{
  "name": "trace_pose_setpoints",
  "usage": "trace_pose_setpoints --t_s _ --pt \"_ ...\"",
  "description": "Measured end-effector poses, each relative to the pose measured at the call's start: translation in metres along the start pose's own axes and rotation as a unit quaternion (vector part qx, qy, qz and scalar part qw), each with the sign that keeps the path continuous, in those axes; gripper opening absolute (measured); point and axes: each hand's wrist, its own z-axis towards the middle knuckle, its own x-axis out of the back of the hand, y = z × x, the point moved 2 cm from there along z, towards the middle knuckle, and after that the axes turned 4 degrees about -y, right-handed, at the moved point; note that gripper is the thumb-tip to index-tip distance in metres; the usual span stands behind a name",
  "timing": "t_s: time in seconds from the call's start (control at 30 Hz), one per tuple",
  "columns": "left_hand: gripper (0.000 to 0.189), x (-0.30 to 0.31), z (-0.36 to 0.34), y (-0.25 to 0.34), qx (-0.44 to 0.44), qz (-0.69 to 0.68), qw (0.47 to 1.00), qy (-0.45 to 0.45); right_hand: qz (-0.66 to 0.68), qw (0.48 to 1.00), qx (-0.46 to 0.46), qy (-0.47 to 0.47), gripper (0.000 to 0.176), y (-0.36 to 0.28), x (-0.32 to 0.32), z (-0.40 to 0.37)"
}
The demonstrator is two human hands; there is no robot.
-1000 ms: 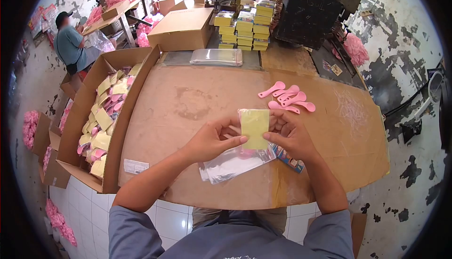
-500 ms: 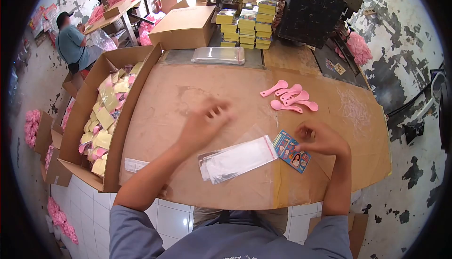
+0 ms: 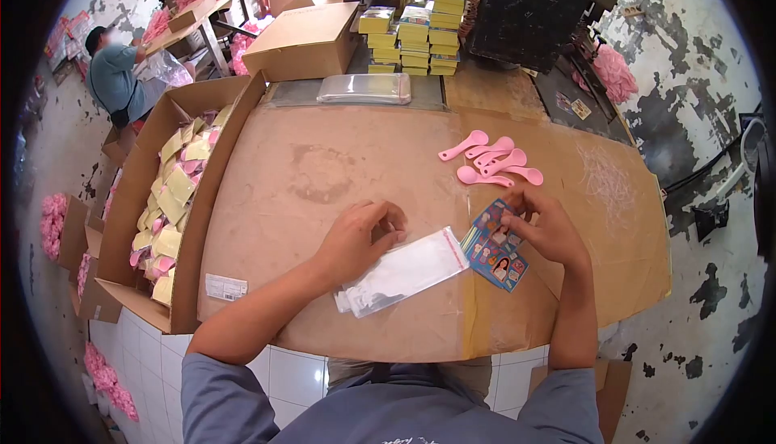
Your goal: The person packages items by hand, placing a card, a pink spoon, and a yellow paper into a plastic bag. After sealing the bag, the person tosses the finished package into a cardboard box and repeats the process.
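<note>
A pile of clear plastic bags (image 3: 408, 276) lies on the cardboard-covered table in front of me. Just beyond the pile's upper left edge is my left hand (image 3: 356, 242), its fingers loosely curved and the thumb apart from them, nothing visible between. On the right, my right hand (image 3: 548, 226) pinches a blue printed card (image 3: 495, 222) between thumb and fingers. That card is over a small stack of matching cards (image 3: 503, 270), beside the bags' right end. Several pink plastic spoons (image 3: 489, 157) lie loose beyond the right hand.
At the left stands a long open carton (image 3: 218, 177) of packed pink and yellow pieces. Along the back are a closed box (image 3: 303, 40), bundled clear bags (image 3: 364, 88), yellow-edged card stacks (image 3: 412, 40) and a dark machine (image 3: 525, 16). A person (image 3: 117, 76) sits at the far left.
My left hand has come down toward the bags. My right hand has moved slightly up and now lifts a card from the stack. The view has shifted a little.
</note>
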Motion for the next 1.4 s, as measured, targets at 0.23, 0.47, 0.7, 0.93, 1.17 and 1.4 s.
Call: trace_pose_setpoints --t_s 0.23,0.47,0.7,0.93,1.17,1.4 --pt "0.014 -0.002 -0.001 0.004 0.021 -0.237 0.971 -0.005 0.031 0.997 0.044 0.047 0.018 -0.007 -0.039 0.005" --pt "0.02 -0.012 -0.004 0.001 0.036 -0.411 0.906 -0.099 0.069 0.987 0.107 0.103 0.019 -0.014 -0.06 0.007" --pt "0.04 -0.01 -0.008 0.016 0.055 -0.369 0.921 -0.116 0.19 0.974 0.078 0.096 0.017 -0.02 -0.069 0.001" --pt "0.052 -0.012 -0.012 0.021 0.039 -0.302 0.946 -0.114 0.016 0.991 0.131 -0.019 0.017 -0.026 -0.068 0.001" --pt "0.054 -0.011 -0.012 0.023 0.022 -0.228 0.969 -0.089 0.119 0.987 0.104 0.023 0.02 -0.03 -0.079 0.002" --pt "0.05 -0.01 -0.013 0.02 0.013 -0.217 0.974 -0.064 0.072 0.99 0.106 -0.053 0.015 -0.017 -0.079 0.003"
